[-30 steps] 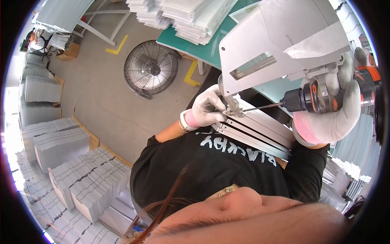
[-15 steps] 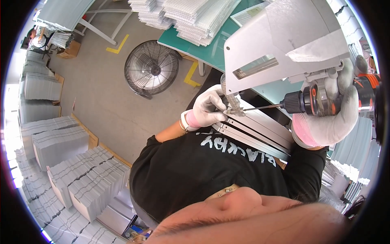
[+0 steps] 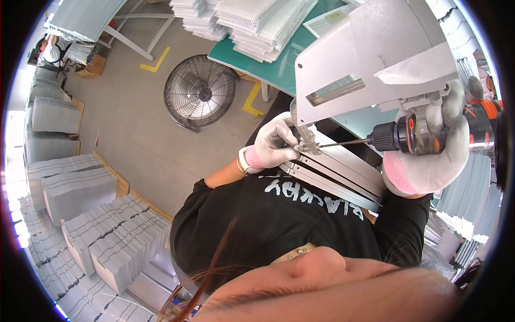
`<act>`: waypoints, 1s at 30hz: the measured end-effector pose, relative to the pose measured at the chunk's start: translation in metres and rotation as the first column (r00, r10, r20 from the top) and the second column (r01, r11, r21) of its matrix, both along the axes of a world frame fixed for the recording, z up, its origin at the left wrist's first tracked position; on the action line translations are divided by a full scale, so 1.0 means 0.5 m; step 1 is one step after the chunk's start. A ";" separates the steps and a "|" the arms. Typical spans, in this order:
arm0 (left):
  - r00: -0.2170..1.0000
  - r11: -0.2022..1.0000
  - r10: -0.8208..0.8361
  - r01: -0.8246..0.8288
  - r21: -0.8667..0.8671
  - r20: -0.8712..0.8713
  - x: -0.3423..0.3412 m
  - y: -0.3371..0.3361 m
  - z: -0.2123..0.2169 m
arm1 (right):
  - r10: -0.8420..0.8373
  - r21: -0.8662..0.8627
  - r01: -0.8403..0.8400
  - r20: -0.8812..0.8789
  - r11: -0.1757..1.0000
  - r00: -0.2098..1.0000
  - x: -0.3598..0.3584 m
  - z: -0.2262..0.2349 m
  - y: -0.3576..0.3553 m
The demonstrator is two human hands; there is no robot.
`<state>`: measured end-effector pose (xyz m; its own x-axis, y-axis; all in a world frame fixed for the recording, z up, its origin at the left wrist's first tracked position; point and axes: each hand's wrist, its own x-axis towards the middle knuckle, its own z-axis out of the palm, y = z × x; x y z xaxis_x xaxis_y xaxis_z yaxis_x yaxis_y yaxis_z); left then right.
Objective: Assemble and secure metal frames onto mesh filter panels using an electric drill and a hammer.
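Observation:
My right hand [image 3: 429,163], in a grey-white glove with a pink cuff, is wrapped round a black and orange power screwdriver [image 3: 383,136]. Its long thin bit [image 3: 343,143] points left and meets a small clear piece [image 3: 310,144] below a light grey metal housing [image 3: 370,59]. Beside the bit's tip my gloved left hand [image 3: 272,142] is closed in a pinch. What sits between its fingertips is too small to name. Several silver metal bars [image 3: 343,174] lie side by side under the bit, their left ends close to my left fingers.
Behind the housing is a green-topped table [image 3: 252,63] with stacks of metal mesh sheets [image 3: 257,27]. A round black floor fan [image 3: 201,94] stands to the left. Stacked grey-white panels [image 3: 120,236] fill the lower left, and more panels [image 3: 466,188] stand at the right.
The power screwdriver and my right hand have shifted slightly left. My left hand stays pinched by the bit's tip. Loose hair strands now hang at the lower left of my shirt.

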<state>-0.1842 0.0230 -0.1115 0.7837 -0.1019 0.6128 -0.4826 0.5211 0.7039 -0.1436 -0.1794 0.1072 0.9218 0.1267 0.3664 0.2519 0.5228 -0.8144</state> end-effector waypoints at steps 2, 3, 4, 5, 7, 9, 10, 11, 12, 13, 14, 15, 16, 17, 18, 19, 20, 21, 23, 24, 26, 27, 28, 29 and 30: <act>1.000 0.999 -0.018 0.018 -0.028 -0.020 0.000 -0.002 0.000 | -0.330 -0.201 0.293 -0.185 0.935 0.926 -0.029 0.013 0.034; 1.000 0.999 -0.020 0.020 -0.028 -0.019 -0.001 -0.005 0.002 | -0.491 -0.317 0.410 -0.247 0.855 0.835 -0.036 0.016 0.041; 0.999 1.000 0.003 -0.004 -0.025 -0.032 -0.003 -0.008 0.003 | -0.487 -0.315 0.405 -0.248 0.858 0.838 -0.038 0.012 0.041; 0.999 0.999 0.027 -0.028 -0.022 -0.045 -0.005 -0.009 0.002 | -0.524 -0.324 0.423 -0.356 0.846 0.774 -0.040 0.004 0.042; 0.998 0.999 0.030 -0.031 -0.017 -0.056 -0.007 -0.006 -0.016 | -0.511 -0.317 0.413 -0.360 0.854 0.781 -0.038 -0.007 0.044; 0.997 0.999 0.031 -0.032 -0.013 -0.066 -0.009 -0.005 -0.026 | -0.492 -0.303 0.399 -0.365 0.866 0.790 -0.037 -0.014 0.048; 0.990 0.999 0.042 -0.041 0.005 -0.132 -0.011 -0.006 -0.017 | -0.483 -0.297 0.392 -0.368 0.871 0.795 -0.037 -0.019 0.051; 0.979 0.998 0.055 -0.051 0.023 -0.197 -0.014 -0.006 -0.012 | -0.472 -0.291 0.383 -0.371 0.877 0.799 -0.038 -0.023 0.054; 0.976 1.000 0.023 -0.024 -0.004 -0.219 -0.016 -0.006 -0.016 | -0.461 -0.284 0.374 -0.375 0.883 0.804 -0.038 -0.028 0.057; 0.975 1.000 0.023 -0.025 -0.004 -0.220 -0.018 -0.006 -0.018 | -0.452 -0.278 0.366 -0.378 0.888 0.808 -0.038 -0.030 0.059; 0.973 1.000 0.000 -0.006 -0.025 -0.233 -0.020 -0.006 -0.021 | -0.442 -0.272 0.358 -0.382 0.893 0.812 -0.038 -0.033 0.062; 0.969 0.999 -0.023 0.012 -0.046 -0.245 -0.021 -0.005 -0.022 | -0.431 -0.266 0.350 -0.385 0.898 0.816 -0.038 -0.035 0.065; 0.969 0.999 -0.023 0.013 -0.046 -0.245 -0.022 -0.005 -0.023 | -0.423 -0.259 0.343 -0.388 0.903 0.819 -0.039 -0.038 0.068; 0.966 0.999 -0.034 0.023 -0.047 -0.257 -0.022 -0.004 -0.024 | -0.414 -0.253 0.337 -0.391 0.907 0.822 -0.039 -0.041 0.071; 0.962 0.998 -0.045 0.033 -0.048 -0.269 -0.022 -0.003 -0.026 | -0.406 -0.247 0.331 -0.393 0.911 0.825 -0.039 -0.044 0.074; 0.962 0.998 -0.045 0.034 -0.048 -0.268 -0.022 -0.003 -0.028 | -0.397 -0.240 0.324 -0.396 0.915 0.828 -0.038 -0.047 0.076; 0.963 0.998 -0.043 0.033 -0.044 -0.267 -0.022 -0.002 -0.031 | -0.388 -0.233 0.318 -0.398 0.919 0.831 -0.038 -0.049 0.079; 0.963 0.999 -0.042 0.032 -0.040 -0.266 -0.022 -0.001 -0.034 | -0.380 -0.227 0.312 -0.400 0.923 0.834 -0.037 -0.051 0.081; 0.973 0.999 -0.020 0.012 -0.034 -0.231 -0.019 -0.003 -0.039 | -0.365 -0.212 0.302 -0.402 0.929 0.840 -0.038 -0.053 0.085; 0.981 1.000 0.002 -0.008 -0.029 -0.196 -0.018 -0.004 -0.040 | -0.358 -0.205 0.299 -0.402 0.932 0.842 -0.038 -0.054 0.086; 0.983 1.000 0.020 -0.024 -0.018 -0.184 -0.018 -0.003 -0.038 | -0.332 -0.189 0.278 -0.407 0.942 0.851 -0.035 -0.056 0.089; 0.985 0.999 0.034 -0.036 -0.009 -0.172 -0.018 -0.003 -0.037 | -0.320 -0.181 0.268 -0.409 0.946 0.855 -0.033 -0.057 0.090; 0.985 1.000 0.027 -0.029 -0.008 -0.169 -0.016 -0.004 -0.037 | -0.258 -0.141 0.224 -0.313 0.964 0.914 -0.027 -0.056 0.088; 0.988 1.000 0.014 -0.018 -0.021 -0.152 -0.015 -0.005 -0.037 | -0.195 -0.108 0.175 -0.210 0.979 0.958 -0.022 -0.055 0.087; 0.991 0.999 0.002 -0.007 -0.034 -0.136 -0.013 -0.006 -0.037 | -0.131 -0.080 0.123 -0.102 0.989 0.986 -0.017 -0.055 0.084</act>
